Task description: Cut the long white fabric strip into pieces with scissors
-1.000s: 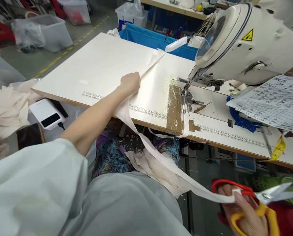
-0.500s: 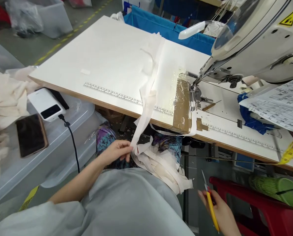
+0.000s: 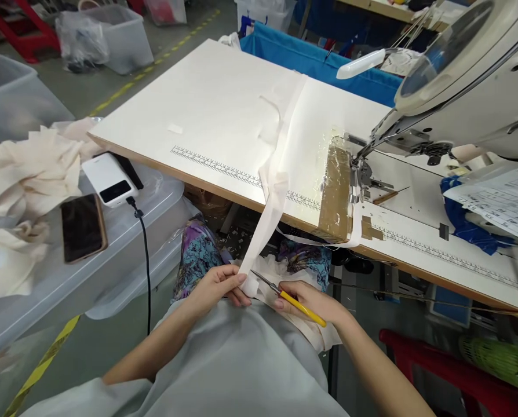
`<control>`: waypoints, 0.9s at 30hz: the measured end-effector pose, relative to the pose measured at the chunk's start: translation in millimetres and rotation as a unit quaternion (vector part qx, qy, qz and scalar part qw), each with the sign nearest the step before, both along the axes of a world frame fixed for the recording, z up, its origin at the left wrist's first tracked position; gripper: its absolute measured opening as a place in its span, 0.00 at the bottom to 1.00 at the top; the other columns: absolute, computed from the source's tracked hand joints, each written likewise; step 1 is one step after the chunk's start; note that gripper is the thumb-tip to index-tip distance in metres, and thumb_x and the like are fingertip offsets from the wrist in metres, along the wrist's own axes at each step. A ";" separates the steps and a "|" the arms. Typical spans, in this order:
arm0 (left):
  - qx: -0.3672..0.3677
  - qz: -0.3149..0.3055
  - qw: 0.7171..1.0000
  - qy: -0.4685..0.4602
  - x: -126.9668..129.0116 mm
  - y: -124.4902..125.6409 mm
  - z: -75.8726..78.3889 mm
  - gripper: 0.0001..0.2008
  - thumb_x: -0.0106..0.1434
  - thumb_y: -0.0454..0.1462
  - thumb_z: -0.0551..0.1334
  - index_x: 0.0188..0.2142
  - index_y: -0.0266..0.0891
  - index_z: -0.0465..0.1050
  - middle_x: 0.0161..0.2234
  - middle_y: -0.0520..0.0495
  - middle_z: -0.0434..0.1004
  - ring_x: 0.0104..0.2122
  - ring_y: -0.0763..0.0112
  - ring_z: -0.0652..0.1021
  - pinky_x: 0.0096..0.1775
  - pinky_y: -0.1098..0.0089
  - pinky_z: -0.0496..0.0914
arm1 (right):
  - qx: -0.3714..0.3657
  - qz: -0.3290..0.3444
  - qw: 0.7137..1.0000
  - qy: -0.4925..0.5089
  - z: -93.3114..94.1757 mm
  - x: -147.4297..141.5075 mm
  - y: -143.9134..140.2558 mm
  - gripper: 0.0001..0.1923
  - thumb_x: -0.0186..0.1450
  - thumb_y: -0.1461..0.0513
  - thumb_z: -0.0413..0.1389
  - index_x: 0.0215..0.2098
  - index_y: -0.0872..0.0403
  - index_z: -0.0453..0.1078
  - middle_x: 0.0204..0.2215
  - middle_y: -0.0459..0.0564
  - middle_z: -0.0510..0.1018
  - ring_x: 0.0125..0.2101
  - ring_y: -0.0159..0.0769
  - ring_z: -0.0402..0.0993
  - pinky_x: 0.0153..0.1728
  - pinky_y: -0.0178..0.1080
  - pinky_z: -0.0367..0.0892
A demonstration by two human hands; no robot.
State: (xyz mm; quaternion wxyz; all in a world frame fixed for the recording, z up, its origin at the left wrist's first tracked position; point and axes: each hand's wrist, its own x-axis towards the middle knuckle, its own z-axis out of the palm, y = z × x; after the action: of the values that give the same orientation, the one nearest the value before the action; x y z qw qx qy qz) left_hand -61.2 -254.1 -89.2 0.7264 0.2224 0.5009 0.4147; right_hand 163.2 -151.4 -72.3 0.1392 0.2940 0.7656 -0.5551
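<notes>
My left hand (image 3: 224,285) pinches a pale fabric strip (image 3: 265,226) just above my lap. The strip runs up over the table's front edge and across the white tabletop. In my right hand (image 3: 305,298) is a pair of scissors with yellow handles (image 3: 302,308), closed around the grip. Its metal blades point left, their tips beside the strip close to my left fingertips. Whether the blades touch the cloth I cannot tell. More pale strips (image 3: 317,336) lie bunched on my lap, partly hidden behind my right hand.
A sewing machine (image 3: 467,98) stands on the right of the white table (image 3: 215,92). To the left, a phone (image 3: 83,229), a white power bank (image 3: 110,179) and a fabric pile (image 3: 24,168) rest on plastic bins. A red stool (image 3: 441,362) is low right.
My right hand has come up and left from beside the red stool, bringing the scissors to the strip. My left hand still pinches the strip. The camera view has shifted slightly.
</notes>
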 end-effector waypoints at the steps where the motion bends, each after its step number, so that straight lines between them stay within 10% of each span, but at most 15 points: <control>1: -0.003 0.003 1.000 0.002 -0.6 -0.1 0.9 0.23 0.54 0.53 0.67 0.32 0.34 0.71 0.23 0.45 0.79 0.24 0.67 0.80 0.25 0.76 0.70 | 0.009 0.008 1.000 -0.001 0.2 -3.2 1.8 0.26 0.62 0.41 0.50 0.23 0.52 0.52 0.20 0.40 0.55 0.22 0.29 0.50 0.22 0.33 0.48; 11: -0.005 0.004 0.999 0.031 -3.2 2.2 3.4 0.21 0.54 0.52 0.67 0.29 0.35 0.72 0.20 0.47 0.77 0.22 0.67 0.79 0.25 0.74 0.70 | 0.247 0.045 0.967 -0.043 4.0 -15.6 -1.5 0.24 0.64 0.43 0.51 0.23 0.52 0.60 0.18 0.42 0.62 0.19 0.29 0.49 0.22 0.35 0.43; 27: -0.006 -0.023 0.999 0.041 -2.9 2.2 -0.7 0.21 0.55 0.52 0.66 0.29 0.35 0.71 0.19 0.47 0.77 0.21 0.68 0.78 0.26 0.74 0.69 | 0.315 0.057 0.945 -0.071 3.4 -27.6 -1.1 0.25 0.62 0.41 0.52 0.24 0.52 0.64 0.19 0.47 0.70 0.20 0.33 0.63 0.22 0.36 0.42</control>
State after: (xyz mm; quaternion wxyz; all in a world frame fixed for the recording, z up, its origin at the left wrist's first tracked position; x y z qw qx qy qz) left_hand -64.2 -252.0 -89.9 0.7159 0.2465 0.5277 0.3851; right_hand 135.5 -152.4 -68.9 0.1247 0.3174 0.9049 -0.2549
